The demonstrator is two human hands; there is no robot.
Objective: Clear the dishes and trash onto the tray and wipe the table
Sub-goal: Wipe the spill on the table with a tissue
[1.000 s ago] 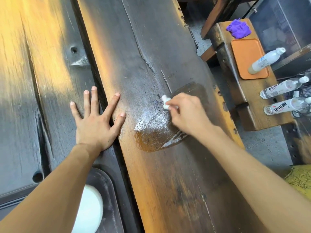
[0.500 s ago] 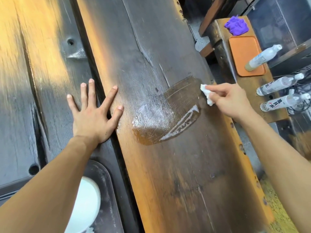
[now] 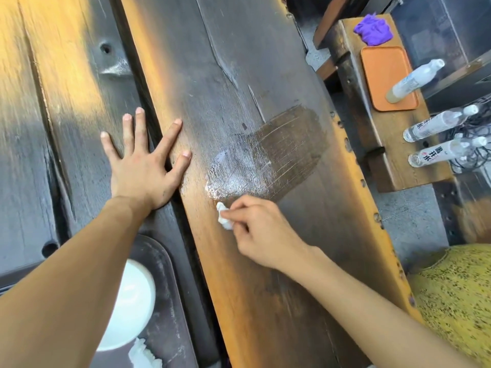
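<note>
The right hand [image 3: 261, 232] pinched a small white wad of tissue [image 3: 224, 216] between thumb and fingertips and pressed it against the dark wooden table [image 3: 265, 62], at the near left edge of a wet patch [image 3: 268, 158] that spread across the plank toward its orange-toned right edge. The patch shone whitish close to the wad and showed fine streaks farther right. The left hand [image 3: 144, 166] lay flat on the table with its fingers spread wide, holding nothing; its palm rested over the dark gap between two planks, the thumb and forefinger reaching onto the plank with the wet patch. In the lower left corner a dark tray [image 3: 170, 301] sat on the table, partly hidden under the left forearm, and carried a white dish [image 3: 132, 301] and a crumpled white tissue [image 3: 143, 354] just beside the dish's near rim. Well apart, beyond the table's right edge, a lower wooden bench [image 3: 385, 144] held a purple cloth [image 3: 373, 29] at its far end, an orange tray [image 3: 382, 73] next to that, and a clear bottle [image 3: 414, 81] standing on the orange tray's near corner. Two more clear labelled bottles [image 3: 441, 123] stood at the bench's right side, near a tangle of dark cables. A yellow speckled garment [image 3: 457, 296] filled the lower right corner.
</note>
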